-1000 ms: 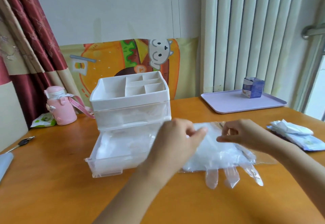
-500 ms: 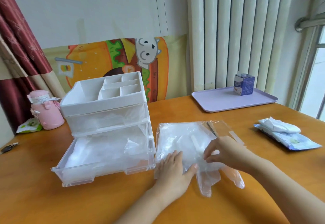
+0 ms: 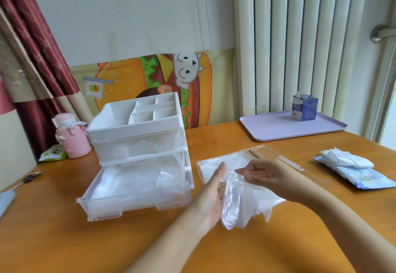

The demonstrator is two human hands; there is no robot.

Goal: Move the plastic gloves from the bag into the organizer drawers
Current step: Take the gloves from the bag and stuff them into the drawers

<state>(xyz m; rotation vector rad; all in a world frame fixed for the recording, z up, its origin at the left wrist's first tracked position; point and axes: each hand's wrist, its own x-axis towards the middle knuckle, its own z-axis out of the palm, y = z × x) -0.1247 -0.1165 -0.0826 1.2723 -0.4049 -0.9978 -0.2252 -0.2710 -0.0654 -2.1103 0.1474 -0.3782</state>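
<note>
A clear bag (image 3: 211, 166) of plastic gloves lies flat on the wooden table, its flap open toward the right. My right hand (image 3: 258, 173) pinches one plastic glove (image 3: 242, 204) by its cuff, lifted above the bag with its fingers hanging down. My left hand (image 3: 211, 193) is held flat, palm turned toward the glove, which drapes against it. To the left stands the white organizer (image 3: 137, 131). Its lower clear drawer (image 3: 100, 205) is pulled out and holds several gloves. The upper drawer (image 3: 128, 150) is pushed in, with plastic showing inside.
A pink bottle (image 3: 71, 136) and a green packet (image 3: 52, 155) sit left of the organizer, keys (image 3: 30, 177) nearer the left edge. A lilac tray (image 3: 278, 131) with a small blue carton (image 3: 304, 108) stands at the back right. Wipe packs (image 3: 351, 170) lie far right.
My right hand has drawn one glove out of the bag and raised it. My left hand has lifted off the bag and turned its palm toward the glove.
</note>
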